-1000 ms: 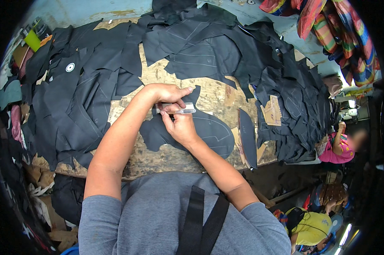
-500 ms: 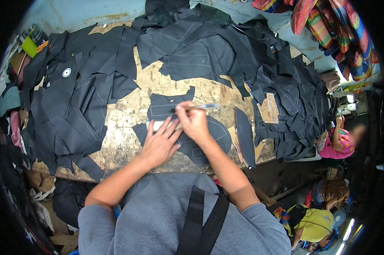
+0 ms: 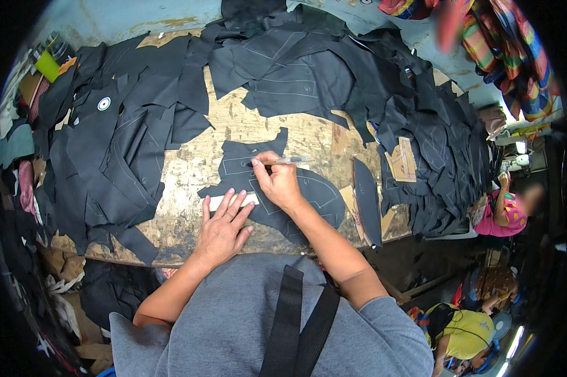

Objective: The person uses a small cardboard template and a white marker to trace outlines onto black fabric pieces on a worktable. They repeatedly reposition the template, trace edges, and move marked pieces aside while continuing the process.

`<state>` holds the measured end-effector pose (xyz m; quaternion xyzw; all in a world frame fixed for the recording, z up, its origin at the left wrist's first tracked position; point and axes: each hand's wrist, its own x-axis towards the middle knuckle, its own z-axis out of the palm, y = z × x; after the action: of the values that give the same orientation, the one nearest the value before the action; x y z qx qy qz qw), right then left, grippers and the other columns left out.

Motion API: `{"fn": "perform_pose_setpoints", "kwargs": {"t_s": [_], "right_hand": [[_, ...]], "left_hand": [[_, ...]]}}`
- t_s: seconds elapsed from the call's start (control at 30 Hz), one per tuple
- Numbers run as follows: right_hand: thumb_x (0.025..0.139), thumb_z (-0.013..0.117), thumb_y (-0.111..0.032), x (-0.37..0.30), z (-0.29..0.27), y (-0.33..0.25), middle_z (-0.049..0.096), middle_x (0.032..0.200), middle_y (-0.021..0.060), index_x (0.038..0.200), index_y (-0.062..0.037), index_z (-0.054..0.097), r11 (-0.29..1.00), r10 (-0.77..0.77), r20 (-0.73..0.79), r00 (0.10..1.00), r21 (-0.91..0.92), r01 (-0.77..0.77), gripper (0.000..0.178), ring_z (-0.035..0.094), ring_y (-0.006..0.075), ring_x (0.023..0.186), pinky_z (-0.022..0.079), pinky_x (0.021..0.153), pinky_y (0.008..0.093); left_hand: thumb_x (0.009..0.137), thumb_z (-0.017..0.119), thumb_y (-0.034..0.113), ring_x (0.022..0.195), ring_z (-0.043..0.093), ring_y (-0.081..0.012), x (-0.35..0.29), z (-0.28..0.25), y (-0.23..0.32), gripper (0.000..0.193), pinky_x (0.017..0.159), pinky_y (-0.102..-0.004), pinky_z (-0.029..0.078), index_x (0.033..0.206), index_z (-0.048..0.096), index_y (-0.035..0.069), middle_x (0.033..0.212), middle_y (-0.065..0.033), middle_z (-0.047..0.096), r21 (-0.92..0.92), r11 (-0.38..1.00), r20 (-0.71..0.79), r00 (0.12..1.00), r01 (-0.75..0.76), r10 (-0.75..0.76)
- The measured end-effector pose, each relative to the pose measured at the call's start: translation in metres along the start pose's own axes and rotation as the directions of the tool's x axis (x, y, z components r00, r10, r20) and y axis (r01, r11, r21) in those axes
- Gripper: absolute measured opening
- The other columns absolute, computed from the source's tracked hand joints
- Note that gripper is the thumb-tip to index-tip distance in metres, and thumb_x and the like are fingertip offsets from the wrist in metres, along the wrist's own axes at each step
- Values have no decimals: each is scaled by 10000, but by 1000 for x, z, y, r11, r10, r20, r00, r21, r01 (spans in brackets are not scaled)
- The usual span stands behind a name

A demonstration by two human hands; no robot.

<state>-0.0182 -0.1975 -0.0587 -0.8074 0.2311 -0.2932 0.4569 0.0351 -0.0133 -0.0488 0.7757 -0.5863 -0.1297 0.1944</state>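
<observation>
A small irregular black sheet, leather or a similar material, lies on the worn wooden table in front of me, with pale outlines drawn on it. My right hand pinches a pen with a clear barrel, its tip at a drawn rectangle on that sheet. My left hand lies with fingers spread over a short pale strip, which rests on the black material nearer to me. Under my right wrist a larger black piece bears a curved line and a small outlined shape.
Black pieces are heaped at the left, along the back and at the right. A brown card template sits on the right heap. A long narrow dark piece lies near the front edge. Other people sit at the far right.
My left hand and the pale strip have come nearer to me, away from the drawn rectangle. My right hand has shifted slightly, with the pen still in it.
</observation>
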Motion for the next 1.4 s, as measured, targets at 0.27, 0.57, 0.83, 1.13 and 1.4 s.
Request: {"fn": "perform_pose_setpoints", "kwargs": {"t_s": [0.27, 0.57, 0.83, 1.13, 1.4], "right_hand": [[872, 615, -157, 2, -31, 7, 623, 629, 141, 851, -22, 631, 999, 32, -91, 995, -2, -33, 137, 598, 269, 528, 466, 519, 347], [606, 850, -229, -8, -87, -6, 652, 917, 204, 978, 10, 610, 800, 258, 52, 965, -572, -183, 503, 625, 358, 869, 484, 791, 425], [541, 868, -132, -19, -88, 1, 643, 744, 155, 950, 27, 614, 762, 203, -86, 975, -612, -212, 508, 651, 299, 737, 502, 690, 368], [665, 653, 25, -26, -96, 3, 607, 660, 102, 880, -2, 646, 857, 305, 41, 952, -449, -255, 217, 618, 217, 643, 479, 619, 328], [704, 572, 36, 8, -118, -42, 623, 715, 82, 874, 19, 636, 983, 95, 209, 973, -175, -58, 182, 607, 146, 712, 481, 672, 278]], "left_hand": [[800, 674, 185, 1263, 428, -275, 0, 5, -5, 403, 1068, -542, 216, 1190, 602, 113, 1315, -86, 515, -61, 998, -166, 986, 23, -33], [648, 789, 86, 938, 539, -284, -1, 10, -9, 409, 852, -398, 406, 1030, 649, 46, 933, -105, 570, -173, 985, -457, 886, -3, -77], [727, 763, 46, 883, 584, -220, -14, 7, -25, 345, 785, -328, 482, 1052, 653, 12, 968, -113, 593, -439, 894, -620, 688, 94, -377], [766, 727, 80, 883, 586, -251, -28, -4, -57, 305, 799, -349, 471, 1053, 649, 17, 972, -126, 594, -306, 918, -628, 671, 254, -395], [761, 714, 65, 881, 580, -267, -26, -2, -60, 261, 793, -353, 463, 1011, 662, 13, 959, -134, 587, -304, 913, -602, 688, 272, -405]]}}
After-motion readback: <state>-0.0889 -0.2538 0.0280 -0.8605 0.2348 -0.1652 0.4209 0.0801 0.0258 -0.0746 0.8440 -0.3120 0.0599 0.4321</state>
